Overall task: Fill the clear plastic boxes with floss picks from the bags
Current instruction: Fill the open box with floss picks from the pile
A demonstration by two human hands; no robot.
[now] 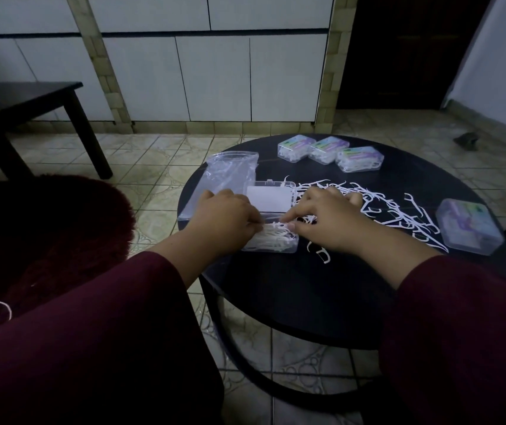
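On round table (353,286), open box (271,240) between hands, left grip (227,222) pinching floss picks (273,236)

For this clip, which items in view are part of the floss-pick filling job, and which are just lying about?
Part of the job:
open clear box
loose floss picks
plastic bag
three closed boxes
closed box at right
left hand
right hand

Just lying about:
dark side table
dark red rug
small dark object on the floor
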